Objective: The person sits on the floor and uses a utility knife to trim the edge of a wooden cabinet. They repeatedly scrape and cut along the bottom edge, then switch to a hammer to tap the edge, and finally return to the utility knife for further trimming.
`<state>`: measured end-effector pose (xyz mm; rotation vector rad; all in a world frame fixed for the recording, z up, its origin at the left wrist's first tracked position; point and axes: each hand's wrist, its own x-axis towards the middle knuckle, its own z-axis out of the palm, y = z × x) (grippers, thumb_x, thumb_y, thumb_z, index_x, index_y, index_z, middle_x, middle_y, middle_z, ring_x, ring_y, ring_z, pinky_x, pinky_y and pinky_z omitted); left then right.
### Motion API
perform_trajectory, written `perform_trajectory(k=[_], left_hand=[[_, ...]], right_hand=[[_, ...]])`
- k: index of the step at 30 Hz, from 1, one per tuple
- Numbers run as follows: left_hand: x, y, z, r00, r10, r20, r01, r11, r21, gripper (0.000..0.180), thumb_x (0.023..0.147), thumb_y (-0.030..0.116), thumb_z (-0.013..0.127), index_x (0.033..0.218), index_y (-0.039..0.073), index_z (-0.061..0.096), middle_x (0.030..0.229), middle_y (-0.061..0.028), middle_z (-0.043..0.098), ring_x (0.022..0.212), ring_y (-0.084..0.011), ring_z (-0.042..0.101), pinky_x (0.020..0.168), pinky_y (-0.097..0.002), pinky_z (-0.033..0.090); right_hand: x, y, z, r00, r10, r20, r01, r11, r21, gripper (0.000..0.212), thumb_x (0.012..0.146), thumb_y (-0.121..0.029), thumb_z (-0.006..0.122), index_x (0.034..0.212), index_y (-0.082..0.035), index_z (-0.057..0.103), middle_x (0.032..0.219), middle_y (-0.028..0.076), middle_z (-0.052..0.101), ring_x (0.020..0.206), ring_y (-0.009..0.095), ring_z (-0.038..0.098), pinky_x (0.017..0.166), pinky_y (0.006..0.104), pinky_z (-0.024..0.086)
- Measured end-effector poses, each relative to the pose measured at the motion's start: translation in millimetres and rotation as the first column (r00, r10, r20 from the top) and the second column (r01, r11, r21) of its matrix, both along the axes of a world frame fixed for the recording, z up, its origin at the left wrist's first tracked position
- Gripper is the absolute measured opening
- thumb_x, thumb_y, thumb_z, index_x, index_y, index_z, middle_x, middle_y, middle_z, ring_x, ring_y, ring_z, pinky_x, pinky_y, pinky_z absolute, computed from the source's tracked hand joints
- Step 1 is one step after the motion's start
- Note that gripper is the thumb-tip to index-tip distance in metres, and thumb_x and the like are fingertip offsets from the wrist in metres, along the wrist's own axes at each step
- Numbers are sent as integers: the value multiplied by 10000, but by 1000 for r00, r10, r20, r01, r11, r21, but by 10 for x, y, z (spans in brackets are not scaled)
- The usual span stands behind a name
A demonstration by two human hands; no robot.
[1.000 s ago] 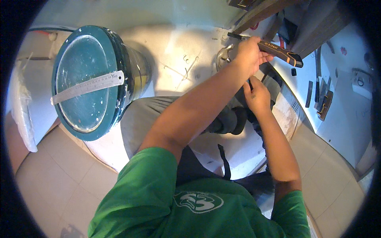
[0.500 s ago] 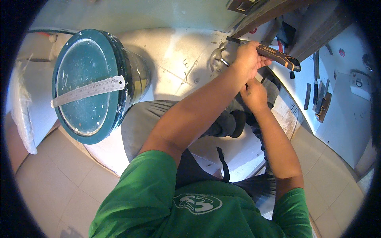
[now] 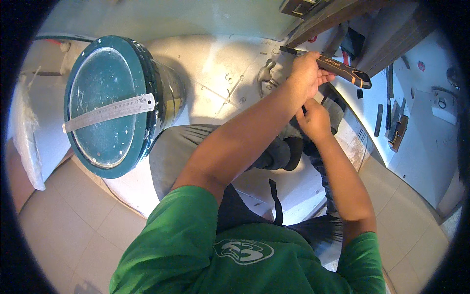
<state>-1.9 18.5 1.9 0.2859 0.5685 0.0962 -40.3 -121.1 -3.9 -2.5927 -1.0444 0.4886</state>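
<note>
My left hand (image 3: pixel 306 76) is closed around a black tool handle with orange trim (image 3: pixel 343 70); a black end sticks out past the fingers on the far side, and its working part is hidden. Just below it, my right hand (image 3: pixel 315 119) has its fingers curled around something mostly hidden, close to my left wrist. Left of my left hand shows a metal hammer head (image 3: pixel 266 73); my left forearm covers the rest of that hammer, so I cannot tell whether a hand holds it.
A lidded green bucket (image 3: pixel 105 144) stands at left with a steel ruler (image 3: pixel 110 112) across its lid. Bent metal bits (image 3: pixel 227 95) litter the floor ahead. Dark strips (image 3: pixel 379 120) and a brown-edged piece (image 3: pixel 400 132) lie on a white board at right, beside a wooden frame (image 3: pixel 338 22).
The hammer head has tilted and shifted slightly, and its shiny neck shows differently. My right hand has moved a little. My left hand and the black and orange handle stay almost in place.
</note>
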Motion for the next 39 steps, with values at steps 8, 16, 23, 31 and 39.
perform_trajectory(k=[8,16,23,31,39], left_hand=[[25,4,14,1000,1,-26,-2,1000,-9,267,1040,252,434,1062,17,561,937,-160,697,750,-255,699,658,-392,604],[7,4,12,1000,11,-1,-11,1000,-21,264,1049,245,455,1087,-8,520,994,-200,665,832,-315,692,724,-446,607],[15,8,19,1000,-1,-18,1,1000,-24,260,1047,236,456,1102,-9,524,980,-192,662,812,-308,690,713,-442,605],[35,13,-15,1000,-12,4,12,1000,-28,265,1049,244,447,1097,-2,532,980,-184,665,808,-307,689,712,-440,600],[32,-9,-3,1000,0,-11,0,999,-35,259,1050,242,444,1095,2,532,984,-186,668,817,-311,689,720,-445,597]], right_hand=[[1,37,-36,984,-164,-68,169,982,86,279,946,-303,639,955,-24,642,890,238,685,867,446,670,765,534,530],[-51,11,-17,1000,10,5,-10,990,143,261,950,-274,629,964,-13,637,887,241,678,840,457,666,746,547,525],[-33,43,-66,997,-79,-5,79,995,65,238,948,-257,626,955,-20,650,917,240,684,855,452,670,752,536,533],[-14,64,-83,984,-175,-39,179,977,118,231,934,-259,636,932,-29,648,915,237,684,848,447,667,736,539,525],[-40,14,-44,995,69,69,-79,986,149,245,943,-259,636,934,-15,638,850,240,667,816,448,661,718,537,513]])
